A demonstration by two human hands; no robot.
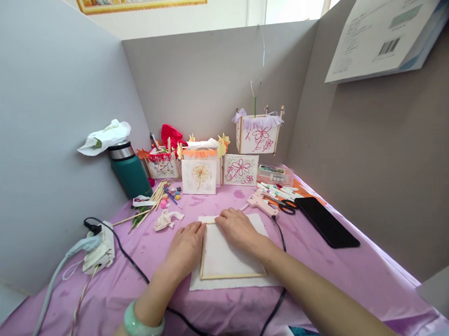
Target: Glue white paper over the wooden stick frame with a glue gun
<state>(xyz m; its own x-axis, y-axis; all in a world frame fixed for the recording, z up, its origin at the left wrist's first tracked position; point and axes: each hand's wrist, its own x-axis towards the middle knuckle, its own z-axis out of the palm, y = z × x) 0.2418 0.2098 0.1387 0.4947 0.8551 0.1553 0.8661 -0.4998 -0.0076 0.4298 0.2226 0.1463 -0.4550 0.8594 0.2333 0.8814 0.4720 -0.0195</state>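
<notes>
A thin wooden stick frame [233, 276] lies flat on a white sheet [200, 284] in front of me; whether the sheet is paper or cloth I cannot tell. My left hand [186, 245] has its fingers closed at the frame's far left corner. Along the far edge, my right hand [240, 232] presses with curled fingers, its wrist crossing over the frame's right side. Between the two hands a short piece of the far edge [209, 221] shows. The fingertips of my right hand are partly hidden. Just beyond the sheet lies a pink hot glue gun [262, 203].
Decorated lanterns [260, 136] and a drawn panel [241, 169] stand at the back. Sticks [151, 204], a crumpled tissue [167, 219], and a green bottle [130, 170] are left. Scissors [288, 207], markers [276, 190] and a phone [325, 222] are right. Black cords pass a power strip [101, 249].
</notes>
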